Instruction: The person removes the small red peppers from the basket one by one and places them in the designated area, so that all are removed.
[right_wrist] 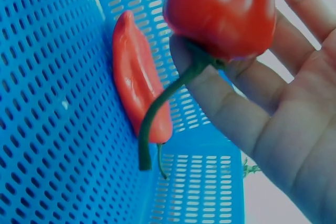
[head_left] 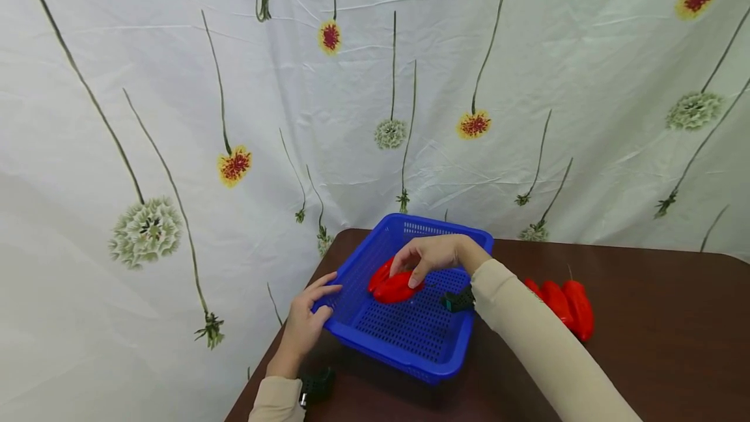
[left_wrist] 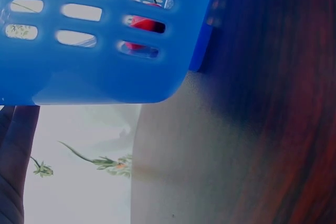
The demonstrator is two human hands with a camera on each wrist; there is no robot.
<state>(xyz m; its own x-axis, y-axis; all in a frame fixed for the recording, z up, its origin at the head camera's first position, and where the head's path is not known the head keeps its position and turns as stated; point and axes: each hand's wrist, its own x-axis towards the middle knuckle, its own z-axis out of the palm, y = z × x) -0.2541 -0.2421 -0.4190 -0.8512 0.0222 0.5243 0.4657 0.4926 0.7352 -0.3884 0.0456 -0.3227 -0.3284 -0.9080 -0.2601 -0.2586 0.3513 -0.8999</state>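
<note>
The fingers [head_left: 416, 277] of the right hand [head_left: 430, 254] are curled and pinch a glossy, red, plump pepper [head_left: 394, 289] with a curved green stem [right_wrist: 163, 102]. This pepper is held inside a blue rectangular plastic basket [head_left: 398, 359] with many small holes, near the middle of the head view; whether it touches the bottom, I cannot tell. Just beside it, on its left in the head view, lies a second red, longish pepper [right_wrist: 135, 77] in the same basket, also with a green stem.

The left hand [head_left: 301, 324] touches the rim at the left side of the basket, its fingers spread and rather straight. In the left wrist view, only a part of this hand shows at the left edge.

The basket stands on a dark brown desk [head_left: 656, 318]. On it, at the right of the head view, more red peppers [head_left: 577, 310] lie close together, partly behind the cream-coloured right sleeve [head_left: 545, 337]. A white cloth with printed flowers [head_left: 351, 96] fills the upper frame.
</note>
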